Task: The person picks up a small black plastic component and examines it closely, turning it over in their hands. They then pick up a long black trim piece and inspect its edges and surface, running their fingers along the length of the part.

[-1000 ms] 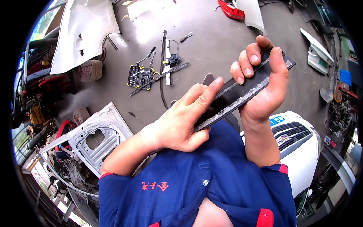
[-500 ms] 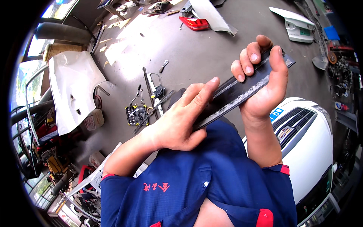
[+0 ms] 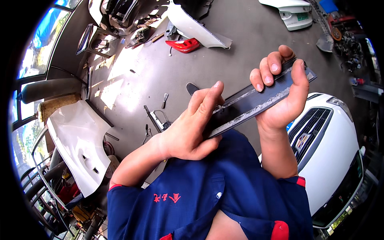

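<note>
A long black plastic trim strip [image 3: 253,101] slants across in front of my chest, its far end up to the right. Greyish, ragged adhesive residue runs along both of its long edges. My right hand [image 3: 280,90] grips the far end, fingers curled over the upper edge and thumb on the lower side. At the near end my left hand [image 3: 188,124] is closed round the strip, its fingers over the top and its thumb beneath. That hand covers the near end of the strip.
A white car [image 3: 328,160] stands close on my right. To the left leans a white body panel [image 3: 80,144]. On the floor ahead lie a red tail light [image 3: 183,45], a white fender [image 3: 196,26] and a scraper-like hand tool [image 3: 165,101]. A white tailgate [image 3: 294,16] lies farther right.
The view has swung, so the floor parts sit farther left and the tool case has gone from sight. Both hands keep hold of the trim strip, which has shifted only slightly.
</note>
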